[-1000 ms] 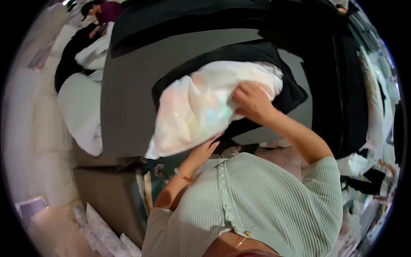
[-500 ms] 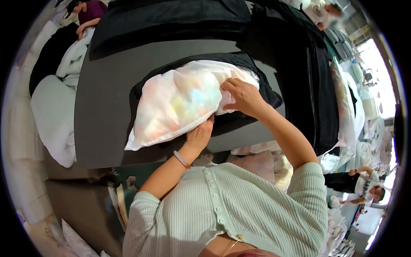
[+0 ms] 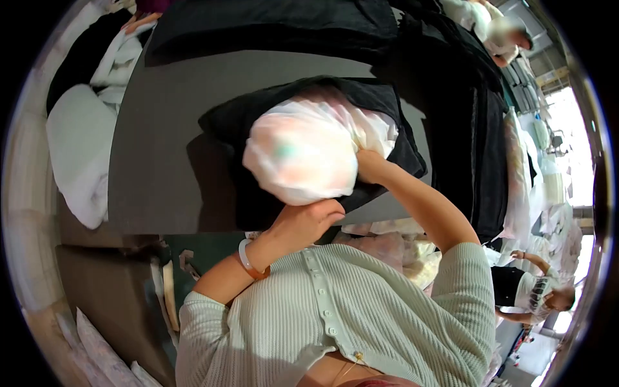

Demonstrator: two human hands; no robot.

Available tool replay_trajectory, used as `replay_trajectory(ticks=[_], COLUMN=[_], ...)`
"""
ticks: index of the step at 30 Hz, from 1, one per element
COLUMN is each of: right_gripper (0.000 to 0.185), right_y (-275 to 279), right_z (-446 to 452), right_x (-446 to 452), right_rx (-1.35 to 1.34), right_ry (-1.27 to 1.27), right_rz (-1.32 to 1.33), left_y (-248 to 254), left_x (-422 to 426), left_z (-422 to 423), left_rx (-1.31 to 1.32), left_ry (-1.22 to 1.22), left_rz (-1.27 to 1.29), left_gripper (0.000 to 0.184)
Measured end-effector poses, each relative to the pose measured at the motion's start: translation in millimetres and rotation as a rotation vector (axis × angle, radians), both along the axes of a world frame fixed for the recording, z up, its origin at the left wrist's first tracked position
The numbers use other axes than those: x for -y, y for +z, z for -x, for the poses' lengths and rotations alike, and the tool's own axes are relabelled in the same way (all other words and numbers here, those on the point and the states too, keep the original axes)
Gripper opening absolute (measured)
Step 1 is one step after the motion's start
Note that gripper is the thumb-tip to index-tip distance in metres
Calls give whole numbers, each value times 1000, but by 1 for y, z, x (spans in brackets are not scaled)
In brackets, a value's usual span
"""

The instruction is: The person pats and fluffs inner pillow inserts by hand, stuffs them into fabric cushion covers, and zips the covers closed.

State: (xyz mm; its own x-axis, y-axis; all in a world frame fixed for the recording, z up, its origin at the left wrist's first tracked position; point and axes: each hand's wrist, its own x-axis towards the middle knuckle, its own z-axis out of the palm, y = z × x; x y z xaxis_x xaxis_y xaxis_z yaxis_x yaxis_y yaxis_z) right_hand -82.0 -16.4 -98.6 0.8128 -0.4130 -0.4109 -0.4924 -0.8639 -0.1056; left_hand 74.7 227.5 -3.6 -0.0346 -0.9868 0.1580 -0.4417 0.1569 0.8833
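Observation:
A white pillow insert (image 3: pixel 303 151), with pastel colours showing through its thin fabric, is bunched up and partly inside a black cushion cover (image 3: pixel 222 119) on the grey table. My right hand (image 3: pixel 374 166) presses into the folds at the insert's right side and grips it; the fingertips are buried in the fabric. Just below the insert, my left hand (image 3: pixel 316 218) has its fingers curled at the near edge of the black cover. The cover's far side arches over the top of the insert.
Black covers (image 3: pixel 277 29) lie along the table's far side, with a tall stack of black fabric (image 3: pixel 480 155) at the right. White bedding (image 3: pixel 77 155) hangs at the left. More pastel inserts (image 3: pixel 380 248) sit below the near table edge (image 3: pixel 155 233). Other people are nearby.
The insert has gone from spread out to folded into a compact bulge, and its left corner has drawn in to the right. Both hands have shifted; the right is sunk deeper in the fabric.

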Motion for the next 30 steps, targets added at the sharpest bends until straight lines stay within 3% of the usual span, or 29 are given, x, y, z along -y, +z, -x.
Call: replay_trajectory(ticks=[2,4,5,6,8,9,10,11,12,14,15,16,17,18,20,21,22,24,25,26,28,30], right_gripper=[26,30,32,35,36,34,33,25,18,23,31,44,50,53,56,48,37,31,25,25,24,25], right_y=[14,10,32,55,63,82,80,128,161,200,205,186,164,148,123,111,82,64,60,55,44,31], right_z=[-13,-11,-20,-30,-35,-41,-42,-63,-80,-120,-143,-162,-168,-166,-158,-155,-141,-131,-124,-121,-126,-138], right_x=[11,19,12,2,2,-7,-2,-27,-49,-96,-108,-114,-121,-118,-101,-93,-86,-101,-104,-108,-117,-124], right_rx=[-128,-140,-156,-174,-210,-240,-287,-264,-100,400,562,626,640,508,125,-33,137,217,0,-45,-7,41], right_ry=[98,221,227,231,251,141,218,285,254,281,593,861,810,676,302,315,567,853,735,697,637,580], right_rz=[-69,-60,-122,-183,-263,-400,-393,-369,-325,-366,-371,-471,-524,-605,-736,-698,-672,-545,-476,-442,-453,-486], left_y=[8,-19,-27,-69,-47,-49,-54,-58,-63,-68,-60,-47,-35,-35,-44,-47,-47,-41,-42,-38,-15,-27], left_x=[-7,-17,-28,-41,-53,-57,-56,-51,-48,-47,-49,-49,-50,-56,-68,-73,-71,-54,-41,-27,-12,-9], left_z=[-15,-28,-41,-51,-69,-73,-78,-82,-82,-81,-81,-85,-89,-95,-101,-104,-103,-95,-87,-79,-71,-76], left_rx=[162,540,694,617,-85,-99,-98,-97,-97,-82,282,270,258,598,524,450,440,423,375,305,346,356], left_ry=[-56,205,275,311,420,454,465,481,487,466,401,372,342,361,322,253,253,325,298,304,152,181], left_rz=[34,278,242,217,-56,-55,0,64,118,210,142,176,210,508,434,352,348,727,764,858,813,804], left_gripper=[22,28,38,44,46,46,44,43,41,38,38,34,31,27,22,20,20,33,31,31,30,30])
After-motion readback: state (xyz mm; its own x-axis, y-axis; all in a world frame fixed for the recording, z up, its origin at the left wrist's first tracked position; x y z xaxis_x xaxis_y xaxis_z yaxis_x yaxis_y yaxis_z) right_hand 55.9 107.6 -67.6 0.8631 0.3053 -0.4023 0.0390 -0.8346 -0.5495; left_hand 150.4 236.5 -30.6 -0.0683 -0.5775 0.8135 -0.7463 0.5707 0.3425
